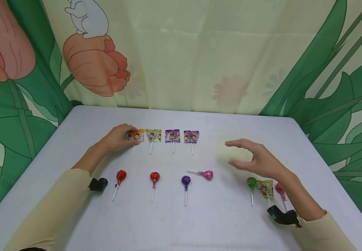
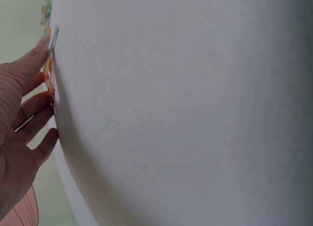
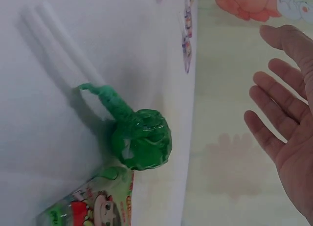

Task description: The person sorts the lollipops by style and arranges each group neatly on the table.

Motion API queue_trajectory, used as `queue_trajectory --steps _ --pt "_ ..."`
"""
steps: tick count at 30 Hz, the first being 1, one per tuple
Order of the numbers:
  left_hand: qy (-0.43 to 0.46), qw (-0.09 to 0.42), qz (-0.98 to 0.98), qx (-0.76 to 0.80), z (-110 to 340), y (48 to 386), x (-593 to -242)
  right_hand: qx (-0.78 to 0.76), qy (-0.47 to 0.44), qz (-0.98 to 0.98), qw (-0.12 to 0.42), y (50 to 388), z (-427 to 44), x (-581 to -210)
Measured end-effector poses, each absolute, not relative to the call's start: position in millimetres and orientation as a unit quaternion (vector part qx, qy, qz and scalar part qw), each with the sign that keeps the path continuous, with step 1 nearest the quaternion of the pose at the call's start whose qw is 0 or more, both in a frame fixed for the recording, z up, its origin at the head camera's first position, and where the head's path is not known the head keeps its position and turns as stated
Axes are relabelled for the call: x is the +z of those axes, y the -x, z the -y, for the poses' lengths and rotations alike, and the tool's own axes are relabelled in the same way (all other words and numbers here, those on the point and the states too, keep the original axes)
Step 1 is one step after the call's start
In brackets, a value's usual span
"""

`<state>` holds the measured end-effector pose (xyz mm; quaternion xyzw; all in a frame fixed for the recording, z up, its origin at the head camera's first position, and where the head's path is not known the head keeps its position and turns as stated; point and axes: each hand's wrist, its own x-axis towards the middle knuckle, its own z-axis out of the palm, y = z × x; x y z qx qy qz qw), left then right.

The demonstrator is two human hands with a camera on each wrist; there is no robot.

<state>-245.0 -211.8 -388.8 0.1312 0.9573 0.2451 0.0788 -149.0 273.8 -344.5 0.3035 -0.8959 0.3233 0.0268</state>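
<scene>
My left hand (image 1: 120,137) is at the left end of a row of flat-wrapped lollipops, pinching an orange-wrapped lollipop (image 1: 139,135) between thumb and fingers. In the left wrist view, the thumb lies by its white stick (image 2: 54,39), and the fingers partly hide the orange wrapper. Beside it lie a green-wrapped lollipop (image 1: 154,135) and two purple-wrapped ones (image 1: 172,136). My right hand (image 1: 260,161) hovers over the table's right side, thumb and fingers spread apart, with nothing between them. Below it lie a green ball lollipop (image 1: 251,182) and a yellow-green wrapped lollipop (image 1: 266,188).
Nearer the front lie two red ball lollipops (image 1: 154,177), a purple one (image 1: 185,180) and a pink one (image 1: 207,174) on its side. Another pink lollipop (image 1: 279,189) is partly behind the right forearm. A printed curtain (image 1: 181,62) hangs behind the white table (image 1: 218,223).
</scene>
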Motion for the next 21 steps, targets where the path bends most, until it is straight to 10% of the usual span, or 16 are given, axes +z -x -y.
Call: queue_trajectory --steps 21 --pt "-0.137 0.076 -0.957 0.242 212.4 242.4 -386.3 0.316 -0.263 0.91 0.042 120.2 -299.6 -359.0"
